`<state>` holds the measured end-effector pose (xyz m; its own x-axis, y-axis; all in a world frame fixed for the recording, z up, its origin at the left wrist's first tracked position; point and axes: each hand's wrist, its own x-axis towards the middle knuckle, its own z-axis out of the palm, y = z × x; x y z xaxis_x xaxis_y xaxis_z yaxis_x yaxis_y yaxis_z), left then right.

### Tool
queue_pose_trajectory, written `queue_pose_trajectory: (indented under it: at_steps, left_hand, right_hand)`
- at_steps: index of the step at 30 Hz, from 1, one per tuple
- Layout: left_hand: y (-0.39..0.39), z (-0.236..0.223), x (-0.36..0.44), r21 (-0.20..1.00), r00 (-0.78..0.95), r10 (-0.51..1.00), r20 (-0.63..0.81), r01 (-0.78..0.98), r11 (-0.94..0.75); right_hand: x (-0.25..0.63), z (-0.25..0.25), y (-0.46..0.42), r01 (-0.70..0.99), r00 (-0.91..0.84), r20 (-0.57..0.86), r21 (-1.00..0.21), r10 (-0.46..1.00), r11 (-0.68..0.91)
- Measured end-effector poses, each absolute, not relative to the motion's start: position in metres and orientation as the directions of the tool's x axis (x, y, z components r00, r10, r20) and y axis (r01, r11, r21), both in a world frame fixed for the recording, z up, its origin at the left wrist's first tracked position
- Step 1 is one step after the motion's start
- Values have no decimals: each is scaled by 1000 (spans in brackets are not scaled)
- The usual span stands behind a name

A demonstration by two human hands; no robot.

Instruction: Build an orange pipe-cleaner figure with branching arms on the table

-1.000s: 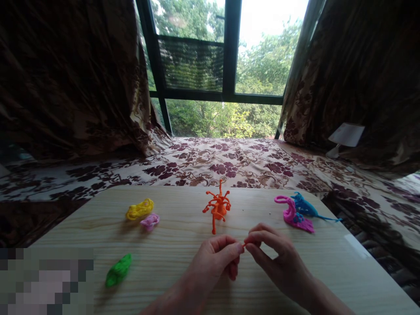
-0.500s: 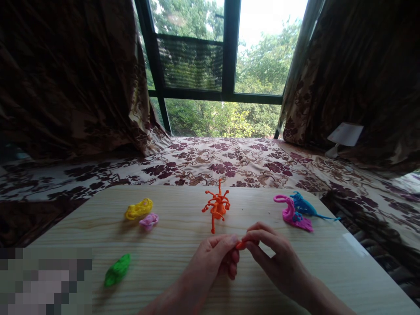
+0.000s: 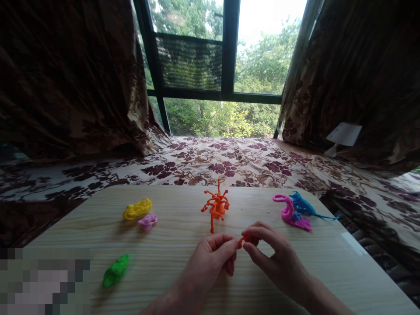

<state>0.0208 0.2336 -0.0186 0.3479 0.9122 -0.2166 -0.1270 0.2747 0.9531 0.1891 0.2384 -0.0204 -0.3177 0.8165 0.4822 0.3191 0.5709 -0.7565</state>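
Observation:
A small strip of orange modelling clay (image 3: 240, 241) is between my two hands above the table. My left hand (image 3: 215, 253) pinches one end with thumb and forefinger, its other fingers curled under. At the strip's other end are the thumb and forefinger tips of my right hand (image 3: 275, 251), set close around it. Just beyond my hands stands an orange clay figure (image 3: 217, 209) with several thin, knob-tipped arms sticking out from its body. Part of the strip is hidden by my fingers.
On the wooden table (image 3: 177, 218) lie yellow clay (image 3: 138, 208), pink clay (image 3: 148, 222) and green clay (image 3: 116, 270) at left. A magenta clay shape (image 3: 290, 214) and a blue clay shape (image 3: 303, 204) touch at right. Behind are a flowered cloth (image 3: 219, 157) and a lamp (image 3: 344, 134).
My right fingertips have shifted slightly on the orange strip, with thumb and forefinger a little further apart. The strip is tilted more upward. The things on the table have stayed put.

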Motion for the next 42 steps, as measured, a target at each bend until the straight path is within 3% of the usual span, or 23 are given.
queue_pose_trajectory:
  at_steps: [9,14,19,31,37,42]
  left_hand:
    - [233,-17,22,942,353,909,-220,-167,293]
    - [231,-8,23,761,505,822,-262,-416,498]
    - [230,2,25,662,642,730,-234,-444,603]
    - [229,4,26,690,600,756,-261,-431,581]
    - [228,8,28,727,572,775,-268,-408,553]
    - [228,-5,26,750,490,821,-292,-415,515]
  right_hand:
    - [189,-22,237,356,-347,472,-733,810,579]
    - [193,-24,236,504,-378,496,-598,782,623]
    - [196,-25,237,565,-413,504,-512,759,647]
    - [195,-24,238,599,-310,551,-520,775,609]
    - [194,-22,237,592,-373,547,-481,750,646]
    - [193,-24,238,546,-296,528,-590,796,595]
